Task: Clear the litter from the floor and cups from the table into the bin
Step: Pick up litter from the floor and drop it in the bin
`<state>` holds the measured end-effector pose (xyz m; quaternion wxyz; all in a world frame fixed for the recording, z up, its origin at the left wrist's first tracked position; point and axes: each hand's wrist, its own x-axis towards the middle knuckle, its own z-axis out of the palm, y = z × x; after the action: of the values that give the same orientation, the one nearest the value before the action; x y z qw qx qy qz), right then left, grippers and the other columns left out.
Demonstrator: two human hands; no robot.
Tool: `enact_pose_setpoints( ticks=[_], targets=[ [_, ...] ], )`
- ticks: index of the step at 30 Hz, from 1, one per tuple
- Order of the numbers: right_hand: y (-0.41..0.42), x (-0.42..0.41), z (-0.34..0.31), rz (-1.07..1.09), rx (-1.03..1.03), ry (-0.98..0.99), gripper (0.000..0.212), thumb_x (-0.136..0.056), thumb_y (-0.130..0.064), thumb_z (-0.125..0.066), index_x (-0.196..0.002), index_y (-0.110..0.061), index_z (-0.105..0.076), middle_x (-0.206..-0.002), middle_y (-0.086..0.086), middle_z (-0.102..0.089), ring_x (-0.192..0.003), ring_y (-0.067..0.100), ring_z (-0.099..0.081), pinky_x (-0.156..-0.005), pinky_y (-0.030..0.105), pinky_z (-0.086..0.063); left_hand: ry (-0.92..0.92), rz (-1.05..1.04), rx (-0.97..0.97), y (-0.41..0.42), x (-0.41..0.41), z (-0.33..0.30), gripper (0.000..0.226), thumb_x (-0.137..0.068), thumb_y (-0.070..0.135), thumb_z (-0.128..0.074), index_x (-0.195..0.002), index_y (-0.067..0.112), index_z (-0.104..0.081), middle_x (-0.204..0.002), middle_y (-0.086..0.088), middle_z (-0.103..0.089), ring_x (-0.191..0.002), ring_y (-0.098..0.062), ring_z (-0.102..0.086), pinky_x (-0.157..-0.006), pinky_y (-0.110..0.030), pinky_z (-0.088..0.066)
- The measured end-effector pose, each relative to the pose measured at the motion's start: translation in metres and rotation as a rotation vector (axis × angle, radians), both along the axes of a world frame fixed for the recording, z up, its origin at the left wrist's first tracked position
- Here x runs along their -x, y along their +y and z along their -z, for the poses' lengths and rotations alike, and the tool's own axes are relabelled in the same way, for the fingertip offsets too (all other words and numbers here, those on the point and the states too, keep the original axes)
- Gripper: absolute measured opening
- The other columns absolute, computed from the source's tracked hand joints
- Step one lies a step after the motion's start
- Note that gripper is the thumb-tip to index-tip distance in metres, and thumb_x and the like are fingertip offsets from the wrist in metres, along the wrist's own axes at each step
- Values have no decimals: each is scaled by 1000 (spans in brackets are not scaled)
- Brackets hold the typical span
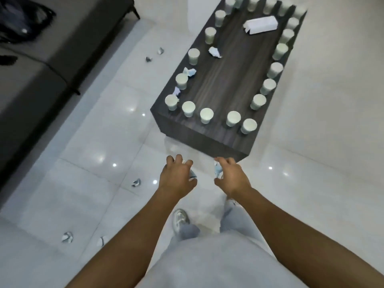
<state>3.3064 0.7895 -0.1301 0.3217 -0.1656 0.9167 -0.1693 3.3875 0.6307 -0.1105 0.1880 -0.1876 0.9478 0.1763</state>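
Both arms stretched forward and down over the floor (87, 163). Left hand (176, 177) and right hand (230, 177) each curl around a crumpled paper scrap. Cups (206, 115) line the bench (232, 80) rim; loose litter (67, 237) on tiles at left.

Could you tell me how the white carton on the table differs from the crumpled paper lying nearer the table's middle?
The white carton is a long box with flat faces and straight edges; the crumpled paper is an irregular wad. The carton is clearly larger. The carton lies toward the far end of the table, the paper closer to the row of cups on the left. Both are whitish and rest on the dark tabletop.
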Motion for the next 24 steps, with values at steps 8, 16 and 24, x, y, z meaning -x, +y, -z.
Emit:
enact_pose_setpoints(
  ticks=[8, 16, 24],
  targets=[
    [195, 87, -30, 274, 59, 45, 64, -85, -18, -68, -142, -25, -39, -134, 6, -44, -114, 27, -52, -94, 32, -49, 6, 276, 6, 162, 136, -17, 56, -83, 50, -62, -131, 25, -47, -129, -3, -45, -121, -27, -35, -93, -39, -46],
    [398, 168, -40, 424, 27, 51, 64, -82, -15, -64, -141, -23, -41, -127, 7, -45, -108, 29, -53, -88, 36, -50, 9, 447, -43, 359, 256, -17, 56, -82, 48, -59, -132, 24, -47, -124, -4, -43, -117, -26, -33, -88, -38, -46],
    [508, 260, -36, 598, 61, 57, 62, -81, -14, -64, -139, -23, -43, -124, 6, -47, -103, 28, -55, -86, 36, -51, -46, 613, -23, 469, 372, -16, 59, -84, 49, -58, -135, 24, -44, -125, -5, -42, -119, -27, -33, -91, -36, -44]
  ],
)
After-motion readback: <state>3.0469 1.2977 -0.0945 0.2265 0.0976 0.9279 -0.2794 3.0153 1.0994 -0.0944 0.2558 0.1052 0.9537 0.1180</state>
